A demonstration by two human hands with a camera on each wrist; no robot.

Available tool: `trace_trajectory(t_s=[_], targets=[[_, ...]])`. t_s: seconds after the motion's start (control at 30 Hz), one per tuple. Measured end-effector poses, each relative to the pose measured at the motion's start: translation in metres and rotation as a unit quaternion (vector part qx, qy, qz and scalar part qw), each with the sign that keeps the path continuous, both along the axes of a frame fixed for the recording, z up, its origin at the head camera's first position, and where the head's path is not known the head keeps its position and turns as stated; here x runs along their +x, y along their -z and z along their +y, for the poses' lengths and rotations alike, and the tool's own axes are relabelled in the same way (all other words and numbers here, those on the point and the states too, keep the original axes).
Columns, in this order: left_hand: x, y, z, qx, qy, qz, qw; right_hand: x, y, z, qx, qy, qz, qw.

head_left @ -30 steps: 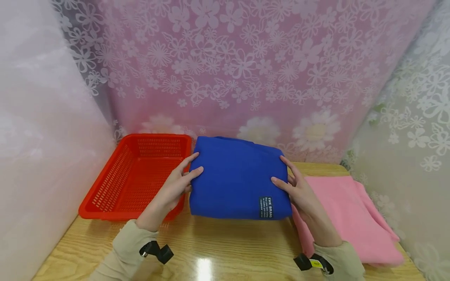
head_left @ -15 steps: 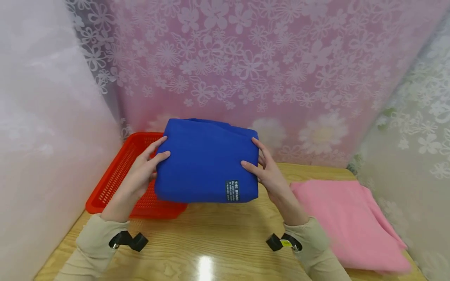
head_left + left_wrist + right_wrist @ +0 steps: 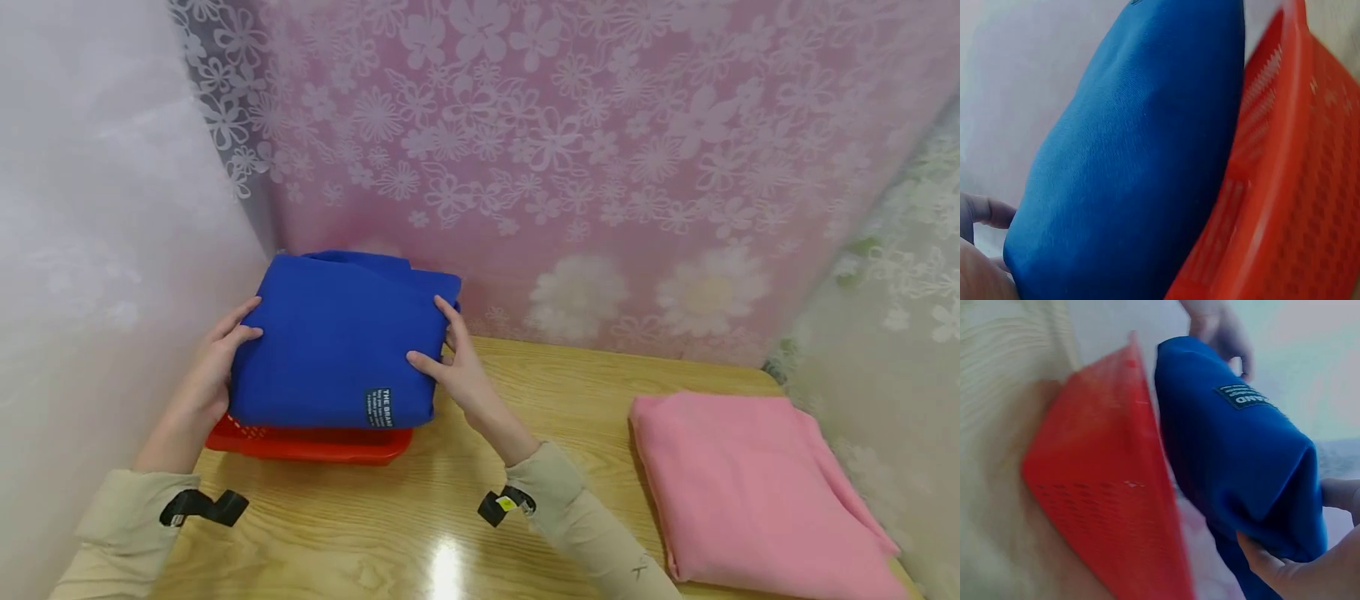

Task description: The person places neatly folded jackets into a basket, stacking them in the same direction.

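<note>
A folded blue garment (image 3: 337, 342) with a dark brand label near its front right corner is held between both hands above the red plastic basket (image 3: 322, 447). My left hand (image 3: 202, 371) grips its left side, thumb on top. On the opposite side, my right hand (image 3: 465, 371) holds the edge with its thumb over the upper face. The fingers beneath are hidden by the cloth. In the right wrist view the blue garment (image 3: 1229, 437) hangs just clear of the basket's rim (image 3: 1147, 425). Most of the basket's inside is covered in the head view.
A folded pink garment (image 3: 757, 492) lies on the wooden table (image 3: 555, 400) at the right. Flowered curtain cloth (image 3: 525, 167) rises behind the table, and pale sheets stand close at the left and right sides.
Both hands have carried the blue garment leftward, from beside the basket to over it. The pink garment stays on the table.
</note>
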State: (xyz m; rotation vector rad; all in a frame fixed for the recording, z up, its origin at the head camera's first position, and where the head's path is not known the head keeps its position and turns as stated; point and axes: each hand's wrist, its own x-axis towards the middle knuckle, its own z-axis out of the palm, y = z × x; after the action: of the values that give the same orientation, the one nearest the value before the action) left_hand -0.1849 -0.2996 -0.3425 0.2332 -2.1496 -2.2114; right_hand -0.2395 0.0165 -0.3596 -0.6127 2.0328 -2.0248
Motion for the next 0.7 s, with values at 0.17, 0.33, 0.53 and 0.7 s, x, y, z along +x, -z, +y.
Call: trace_trajectory(t_s=[0.17,0.33,0.53,0.7], targets=[[0.001,0.014,-0.017,-0.041,-0.02,-0.019,0.9988,-0.005,0.023,-0.022,0.02,-0.009,-0.034,0.9992],[-0.005,0.021,-0.02,-0.108,-0.013,-0.041,0.9932,-0.01,0.032,-0.029,0.058,0.002,-0.061,0.9964],[-0.012,0.028,-0.023,-0.183,0.013,-0.073,0.9803,-0.013,0.029,-0.029,0.127,-0.045,-0.049,0.9896],[-0.015,0.038,-0.021,-0.228,0.025,-0.075,0.9706,-0.014,0.029,-0.034,0.219,-0.041,0.015,0.9749]])
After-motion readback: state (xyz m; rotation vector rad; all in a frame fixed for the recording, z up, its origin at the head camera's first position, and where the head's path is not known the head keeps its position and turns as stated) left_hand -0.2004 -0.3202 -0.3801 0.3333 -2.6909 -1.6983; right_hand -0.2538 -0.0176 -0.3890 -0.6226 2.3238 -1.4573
